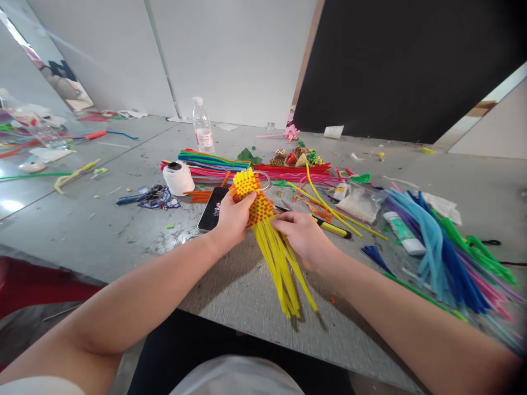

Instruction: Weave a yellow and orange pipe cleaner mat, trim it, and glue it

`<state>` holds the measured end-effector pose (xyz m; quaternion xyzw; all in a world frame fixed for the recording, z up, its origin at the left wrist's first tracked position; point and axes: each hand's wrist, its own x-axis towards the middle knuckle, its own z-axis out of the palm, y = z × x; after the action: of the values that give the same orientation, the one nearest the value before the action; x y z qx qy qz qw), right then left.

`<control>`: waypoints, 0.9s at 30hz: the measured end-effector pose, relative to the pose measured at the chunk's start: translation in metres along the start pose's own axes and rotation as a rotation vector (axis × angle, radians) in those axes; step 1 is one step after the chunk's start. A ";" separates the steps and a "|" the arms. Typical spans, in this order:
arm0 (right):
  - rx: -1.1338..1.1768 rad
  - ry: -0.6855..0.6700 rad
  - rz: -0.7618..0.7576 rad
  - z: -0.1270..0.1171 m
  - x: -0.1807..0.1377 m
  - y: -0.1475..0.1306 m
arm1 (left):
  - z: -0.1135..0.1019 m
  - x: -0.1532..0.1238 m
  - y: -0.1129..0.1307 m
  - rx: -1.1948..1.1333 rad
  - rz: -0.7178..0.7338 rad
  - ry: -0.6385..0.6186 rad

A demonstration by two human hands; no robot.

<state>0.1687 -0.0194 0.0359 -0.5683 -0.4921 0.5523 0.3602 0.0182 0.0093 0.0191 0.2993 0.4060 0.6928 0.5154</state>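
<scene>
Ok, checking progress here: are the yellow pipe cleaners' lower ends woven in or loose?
Loose: below the woven patch in the left hand, the yellow ends fan out unwoven past the right hand.

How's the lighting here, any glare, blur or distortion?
Head view: soft even light, faint shadows under the left hand and right hand; glare on the table far left; wide-angle stretch smears the pipe cleaners at right; woven piece is sharp.
</scene>
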 end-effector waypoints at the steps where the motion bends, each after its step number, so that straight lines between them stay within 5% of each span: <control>1: 0.002 0.027 0.003 0.000 0.000 0.000 | 0.000 0.001 0.001 0.002 0.005 -0.004; 13: -0.140 -0.029 -0.249 0.011 -0.007 0.005 | 0.003 -0.008 0.004 0.046 -0.146 0.084; 17: -0.041 0.053 -0.168 0.016 -0.009 0.011 | 0.004 -0.007 0.004 0.066 -0.125 0.121; 27: 0.080 -0.007 -0.097 0.025 -0.009 0.015 | 0.007 -0.005 -0.003 0.022 -0.131 0.126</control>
<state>0.1477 -0.0350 0.0207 -0.5270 -0.4978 0.5555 0.4073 0.0266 0.0063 0.0197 0.2336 0.4641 0.6707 0.5294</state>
